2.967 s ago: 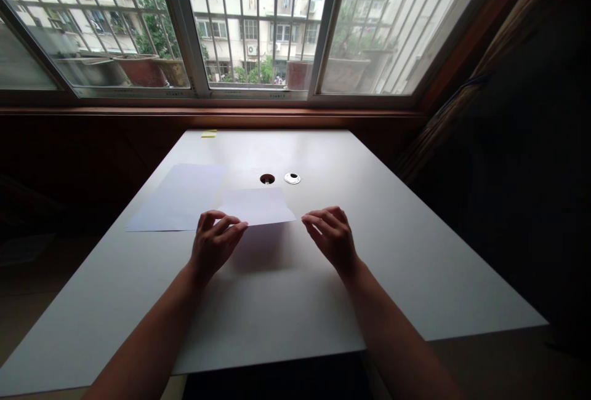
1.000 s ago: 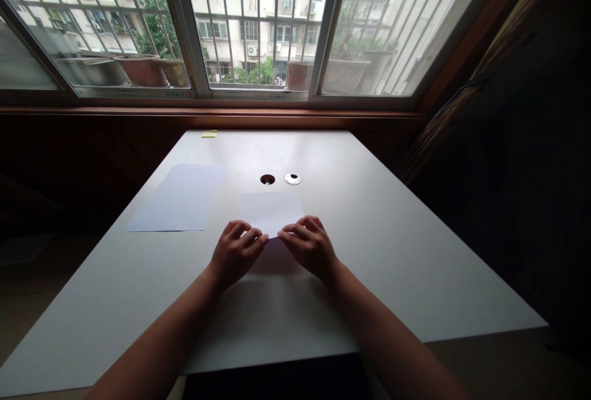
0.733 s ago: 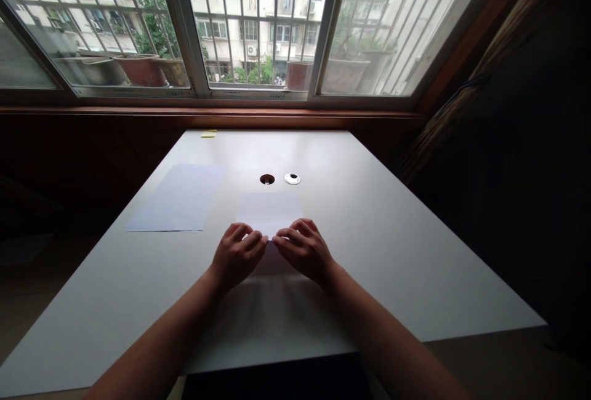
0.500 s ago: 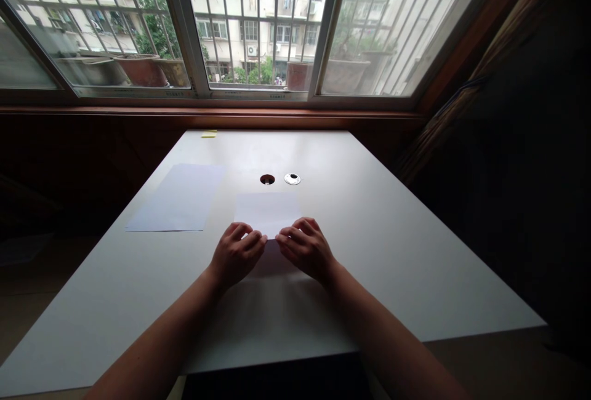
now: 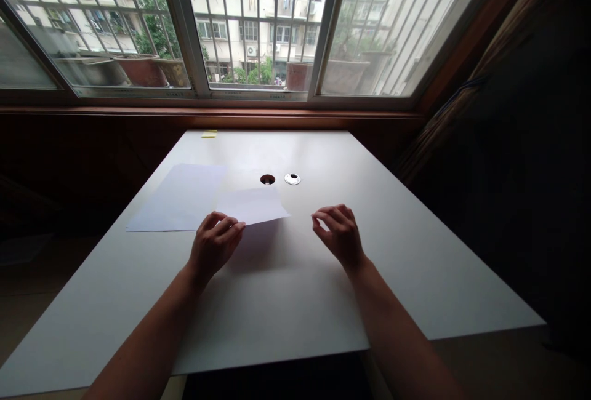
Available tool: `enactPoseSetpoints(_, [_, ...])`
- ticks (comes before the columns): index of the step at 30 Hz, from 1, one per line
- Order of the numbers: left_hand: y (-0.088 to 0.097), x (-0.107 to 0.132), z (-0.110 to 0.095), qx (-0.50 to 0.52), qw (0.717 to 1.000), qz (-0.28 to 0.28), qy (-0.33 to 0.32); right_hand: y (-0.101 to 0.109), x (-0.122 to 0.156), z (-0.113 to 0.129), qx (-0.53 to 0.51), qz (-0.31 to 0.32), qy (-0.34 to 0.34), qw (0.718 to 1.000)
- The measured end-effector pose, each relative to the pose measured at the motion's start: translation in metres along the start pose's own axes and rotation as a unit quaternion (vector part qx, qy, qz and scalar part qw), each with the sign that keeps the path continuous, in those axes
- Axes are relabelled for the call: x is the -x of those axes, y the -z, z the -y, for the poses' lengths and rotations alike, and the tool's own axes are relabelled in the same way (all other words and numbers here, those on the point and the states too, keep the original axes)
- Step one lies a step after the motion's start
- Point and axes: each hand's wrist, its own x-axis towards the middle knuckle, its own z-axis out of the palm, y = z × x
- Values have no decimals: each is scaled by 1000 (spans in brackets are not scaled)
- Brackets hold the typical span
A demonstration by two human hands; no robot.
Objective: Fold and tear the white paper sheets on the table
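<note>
On my feed, paper [image 5: 170,203] lies on the worktop [image 5: 295,308] left of the sheet [image 5: 253,205]; hole [image 5: 268,180] behind, cap [image 5: 290,181] right of that.

Looks like room in home: barred sliding window [image 5: 258,31] across top, flowerpot [image 5: 142,69] beyond it upper left, tied curtain [image 5: 503,37] upper right, apartment-style building [image 5: 295,9] opposite.

White table [image 5: 392,264]; pale paper [image 5: 178,200] at left; yellow slip [image 5: 209,134] at back; round cap [image 5: 289,181] beside a hole [image 5: 268,180]

Left hand [image 5: 213,241] pinching paper [image 5: 253,204], white table [image 5: 281,314]
</note>
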Motion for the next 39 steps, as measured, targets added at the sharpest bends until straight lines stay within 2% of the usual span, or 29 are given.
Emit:
enactPoseSetpoints(4, [-3, -1, -3, 7, 1000, 9, -9, -2, 1, 2, -20, -5, 9, 1000])
enactPoseSetpoints(13, [-11, -4, -22, 26, 997, 64, -47, -17, -1, 37, -48, 84, 101, 990])
enactPoseSetpoints(25, [-13, -10, -42, 17, 993, 67, -95, -17, -4, 56, -45, 112, 144, 982])
enactPoseSetpoints(31, [-10, -10, -35, 24, 995, 55, -84, -14, -5, 52, -39, 97, 126, 986])
enactPoseSetpoints(39, [-2, -1, -8, 8, 1000, 15, -24, -4, -2, 25, -21, 24, 40, 999])
